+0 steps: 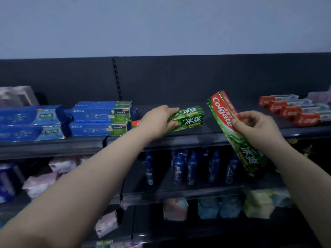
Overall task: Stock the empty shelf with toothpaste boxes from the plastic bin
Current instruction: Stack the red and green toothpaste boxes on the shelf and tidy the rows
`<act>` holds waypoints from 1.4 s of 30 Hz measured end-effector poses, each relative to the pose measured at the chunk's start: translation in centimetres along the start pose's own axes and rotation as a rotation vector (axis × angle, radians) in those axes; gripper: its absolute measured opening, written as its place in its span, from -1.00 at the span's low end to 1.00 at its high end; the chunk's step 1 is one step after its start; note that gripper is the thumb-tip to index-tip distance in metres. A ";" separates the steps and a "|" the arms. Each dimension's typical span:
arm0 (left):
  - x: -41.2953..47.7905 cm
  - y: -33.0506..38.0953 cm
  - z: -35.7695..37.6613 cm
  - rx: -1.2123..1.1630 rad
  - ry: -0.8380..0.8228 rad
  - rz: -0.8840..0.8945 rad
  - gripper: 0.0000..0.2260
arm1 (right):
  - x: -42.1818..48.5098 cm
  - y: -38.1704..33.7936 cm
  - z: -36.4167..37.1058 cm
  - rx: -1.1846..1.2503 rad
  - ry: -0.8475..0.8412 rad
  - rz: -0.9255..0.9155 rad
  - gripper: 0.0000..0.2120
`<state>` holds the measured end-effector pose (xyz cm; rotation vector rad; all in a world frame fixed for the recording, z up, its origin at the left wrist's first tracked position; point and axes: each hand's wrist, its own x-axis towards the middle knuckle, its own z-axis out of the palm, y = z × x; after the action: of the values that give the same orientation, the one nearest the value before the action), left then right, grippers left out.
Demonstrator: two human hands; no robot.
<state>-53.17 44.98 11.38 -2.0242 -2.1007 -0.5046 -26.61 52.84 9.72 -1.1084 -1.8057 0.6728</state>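
On the dark top shelf (215,130) lies a green toothpaste box (189,118), flat and lengthwise. My left hand (157,120) grips its left part, fingers over the top and thumb at the front. My right hand (254,126) pinches a second green and red Colgate box (238,136) in the air in front of the shelf. That box is tilted, red end up and to the left, green end down past the shelf edge. The plastic bin is out of view.
Blue toothpaste boxes (100,119) are stacked on the shelf's left, and a row of red ones (293,110) lies at the right. Blue bottles (191,167) stand on the shelf below, with pastel packs (231,206) lower down and more at the left.
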 end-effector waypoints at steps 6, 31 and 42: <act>5.6 -1.6 2.3 0.037 -0.104 -0.078 -0.50 | 8.9 0.5 1.5 -0.108 -0.090 -0.154 -0.80; -1.8 -6.1 4.1 -0.108 0.341 -0.131 -0.65 | 12.3 -3.9 18.2 -0.331 -0.681 -0.396 -0.55; -4.3 -3.6 4.4 -0.206 0.220 0.147 -0.56 | -1.7 -2.4 10.8 -0.499 -0.221 -0.266 -0.45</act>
<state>-56.04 42.57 5.31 -2.0992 -1.8217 -0.9044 -36.78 50.31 5.97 -1.1071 -2.3402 0.1902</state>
